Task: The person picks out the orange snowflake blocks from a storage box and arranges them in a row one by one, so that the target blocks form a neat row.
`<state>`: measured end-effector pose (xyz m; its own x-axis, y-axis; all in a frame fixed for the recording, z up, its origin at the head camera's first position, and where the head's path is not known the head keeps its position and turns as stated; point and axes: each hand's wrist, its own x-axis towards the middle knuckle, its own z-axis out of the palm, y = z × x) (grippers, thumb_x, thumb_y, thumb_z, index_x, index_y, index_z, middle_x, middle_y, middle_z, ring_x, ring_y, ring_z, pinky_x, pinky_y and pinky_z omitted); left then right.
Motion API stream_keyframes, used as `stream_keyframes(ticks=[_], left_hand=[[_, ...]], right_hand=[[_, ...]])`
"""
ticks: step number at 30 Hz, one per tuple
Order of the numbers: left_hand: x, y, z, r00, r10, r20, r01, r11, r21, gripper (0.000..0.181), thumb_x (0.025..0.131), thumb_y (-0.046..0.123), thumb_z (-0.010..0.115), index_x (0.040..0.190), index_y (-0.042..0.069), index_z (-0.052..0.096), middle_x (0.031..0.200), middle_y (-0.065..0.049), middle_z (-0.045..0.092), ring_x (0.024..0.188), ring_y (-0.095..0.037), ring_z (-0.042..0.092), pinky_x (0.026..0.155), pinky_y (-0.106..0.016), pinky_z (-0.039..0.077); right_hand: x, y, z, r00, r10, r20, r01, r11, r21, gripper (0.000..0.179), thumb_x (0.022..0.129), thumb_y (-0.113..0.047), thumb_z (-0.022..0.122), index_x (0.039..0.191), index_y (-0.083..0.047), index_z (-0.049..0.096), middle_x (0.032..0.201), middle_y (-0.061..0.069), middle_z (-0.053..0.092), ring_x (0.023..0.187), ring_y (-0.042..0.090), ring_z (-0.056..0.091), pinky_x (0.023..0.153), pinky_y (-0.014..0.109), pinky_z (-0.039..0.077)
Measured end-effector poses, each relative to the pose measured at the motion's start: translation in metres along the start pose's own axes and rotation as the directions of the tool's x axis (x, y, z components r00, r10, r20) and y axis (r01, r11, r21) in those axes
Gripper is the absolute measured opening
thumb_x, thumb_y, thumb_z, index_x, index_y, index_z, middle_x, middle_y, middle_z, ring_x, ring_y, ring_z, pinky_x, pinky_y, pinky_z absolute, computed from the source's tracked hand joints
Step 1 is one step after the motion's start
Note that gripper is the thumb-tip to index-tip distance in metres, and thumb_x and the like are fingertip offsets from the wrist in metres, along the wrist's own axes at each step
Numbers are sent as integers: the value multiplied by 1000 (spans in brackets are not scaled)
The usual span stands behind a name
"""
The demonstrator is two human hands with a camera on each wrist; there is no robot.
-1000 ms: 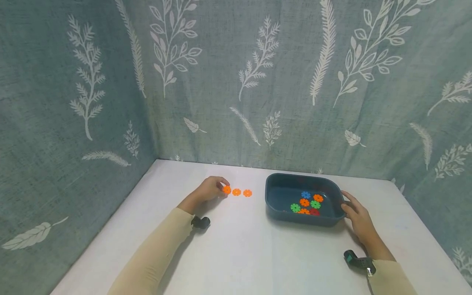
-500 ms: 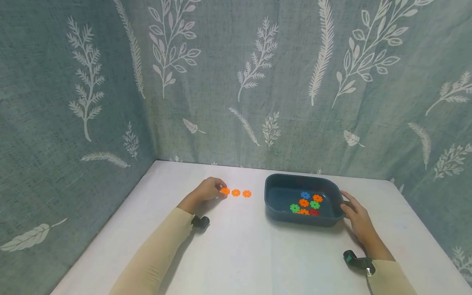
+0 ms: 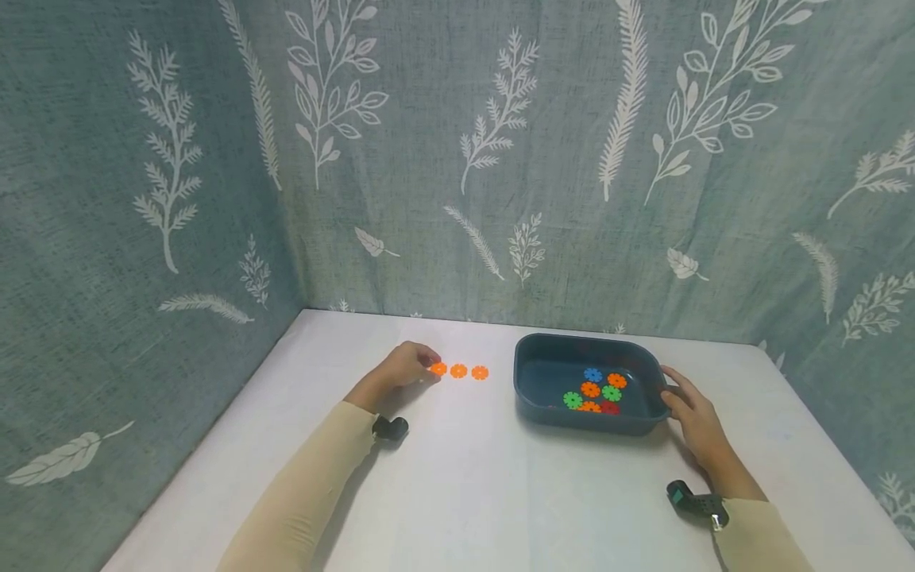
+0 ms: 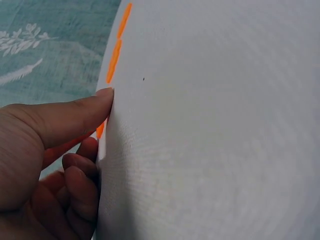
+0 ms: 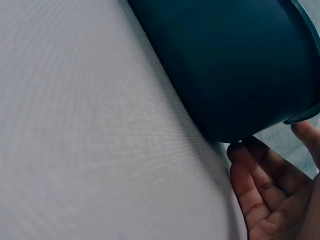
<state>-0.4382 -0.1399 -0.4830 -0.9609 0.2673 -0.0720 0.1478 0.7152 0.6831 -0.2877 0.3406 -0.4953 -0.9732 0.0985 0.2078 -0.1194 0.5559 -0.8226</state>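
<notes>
My left hand (image 3: pixel 404 365) is at the back of the table. It pinches the left edge of an orange notched plastic disc (image 3: pixel 438 369), which lies about flat at table level. Two like orange discs (image 3: pixel 459 371) (image 3: pixel 480 372) lie to its right in a row. In the left wrist view the thumb and curled fingers hide most of the pinched disc (image 4: pixel 100 131). A dark blue tub (image 3: pixel 586 423) stands on the right, and my right hand (image 3: pixel 695 419) grips its right end. In the right wrist view, fingertips (image 5: pixel 235 148) touch the tub's lower wall, with another finger at the rim lip.
Inside the tub lie several loose notched discs: blue (image 3: pixel 592 374), green (image 3: pixel 611 393), orange (image 3: pixel 590 389) and red (image 3: pixel 610 407). The white tabletop (image 3: pixel 457 485) meets a patterned green-grey curtain (image 3: pixel 429 262) at the back and sides.
The disc in my left hand has gone from tilted to about flat, in line with the other two orange discs. My right hand has stayed on the tub.
</notes>
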Motion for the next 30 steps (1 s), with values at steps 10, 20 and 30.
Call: stream_keyframes(ticks=[10, 20, 30], left_hand=[[6, 1, 2, 1000, 16, 15, -15, 999, -30, 26, 78, 11, 81, 103, 13, 74, 108, -4, 67, 108, -26, 59, 97, -45, 43], [10, 11, -5, 994, 88, 66, -90, 996, 29, 44, 77, 16, 83, 119, 12, 69, 108, -6, 64, 101, -24, 58, 90, -42, 46], [8, 53, 1, 966, 259, -12, -260, 966, -4, 45, 82, 20, 80, 124, 11, 66, 110, -9, 63, 84, -22, 57, 69, -34, 48]], right_hand=[[0, 2, -5, 1000, -10, 3, 10, 1000, 0, 59, 106, -39, 35, 154, -9, 24, 146, 31, 35, 129, 51, 36, 93, 62, 40], [1, 0, -7, 1000, -17, -9, 17, 1000, -10, 58, 106, -39, 34, 154, -8, 26, 144, 31, 38, 128, 50, 39, 91, 58, 43], [1, 5, -2, 999, -33, -1, 33, 999, -7, 59, 106, -40, 35, 154, -8, 26, 144, 31, 39, 128, 50, 39, 90, 60, 42]])
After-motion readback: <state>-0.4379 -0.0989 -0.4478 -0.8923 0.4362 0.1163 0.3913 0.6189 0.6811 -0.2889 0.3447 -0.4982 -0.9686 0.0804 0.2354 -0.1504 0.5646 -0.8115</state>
